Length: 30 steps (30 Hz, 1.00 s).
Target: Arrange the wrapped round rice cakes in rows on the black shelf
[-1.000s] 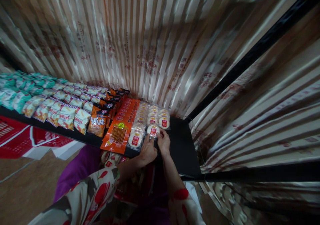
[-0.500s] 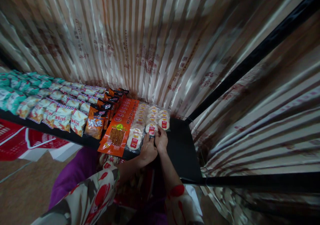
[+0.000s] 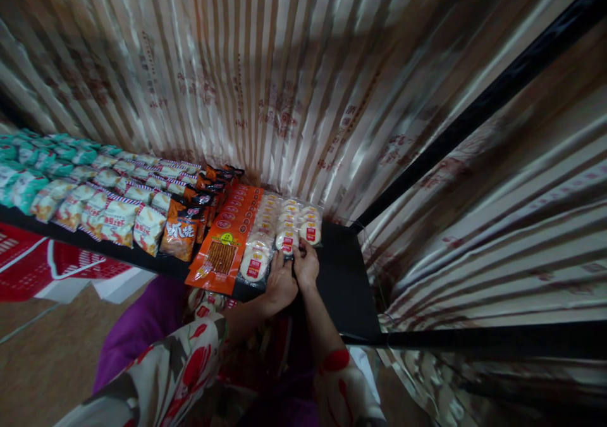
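Note:
Clear packets of round, pale cakes with red labels stand in short rows on the black shelf point(image 3: 344, 281). My left hand point(image 3: 282, 286) is at the near edge of the middle-row cake packet point(image 3: 287, 240), fingers closed at its lower edge. Close beside it, my right hand point(image 3: 306, 266) pinches the same packet near its lower right corner, just below the right-hand cake packet point(image 3: 310, 229). The fingertips are partly hidden against the wrapping. Left of my hands lies another front cake packet point(image 3: 255, 264), beside a flat orange snack pouch point(image 3: 220, 243) with a window showing brown sticks.
Orange-and-black bags point(image 3: 179, 234), white snack bags point(image 3: 118, 221) and green bags point(image 3: 27, 190) fill the shelf leftward. A striped curtain point(image 3: 284, 85) hangs behind; a black post point(image 3: 455, 123) slants at the right. Below are a red basket point(image 3: 23, 266) and more cake packets point(image 3: 205, 305).
Both hands stay in nearly the same place at the middle-row packet. The view has shifted very slightly; nothing else visibly moves.

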Available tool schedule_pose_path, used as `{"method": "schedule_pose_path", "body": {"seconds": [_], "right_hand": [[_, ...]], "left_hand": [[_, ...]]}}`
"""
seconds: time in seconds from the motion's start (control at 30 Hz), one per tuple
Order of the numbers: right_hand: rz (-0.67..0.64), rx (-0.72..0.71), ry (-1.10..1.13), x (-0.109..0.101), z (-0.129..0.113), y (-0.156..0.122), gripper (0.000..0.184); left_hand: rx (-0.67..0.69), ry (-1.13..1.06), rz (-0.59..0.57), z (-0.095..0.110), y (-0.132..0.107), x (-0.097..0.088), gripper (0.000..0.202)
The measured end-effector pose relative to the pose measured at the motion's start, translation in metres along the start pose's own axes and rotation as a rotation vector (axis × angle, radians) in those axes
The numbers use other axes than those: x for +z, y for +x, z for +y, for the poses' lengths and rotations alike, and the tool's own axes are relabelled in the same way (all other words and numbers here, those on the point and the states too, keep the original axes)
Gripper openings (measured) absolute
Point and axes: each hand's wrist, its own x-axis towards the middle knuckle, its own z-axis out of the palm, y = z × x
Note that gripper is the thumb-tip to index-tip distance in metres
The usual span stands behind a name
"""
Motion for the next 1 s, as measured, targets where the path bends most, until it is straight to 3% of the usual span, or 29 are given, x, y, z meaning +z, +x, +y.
{"method": "schedule_pose_path", "body": {"seconds": [0.27,0.73,1.0], "right_hand": [[0.032,-0.027,0.093,-0.003,0.006,-0.01,0.044],[0.082,-0.064,0.133,-0.008,-0.004,-0.061,0.036],[0.051,-0.064,0.18,-0.008,-0.007,-0.097,0.035]], "left_hand": [[0.065,0.004,0.019,-0.001,-0.011,0.002,0.047],[0.218,0.005,0.079,-0.027,-0.046,0.013,0.045],[0.329,-0.059,0.128,-0.042,-0.074,0.011,0.032]]}}
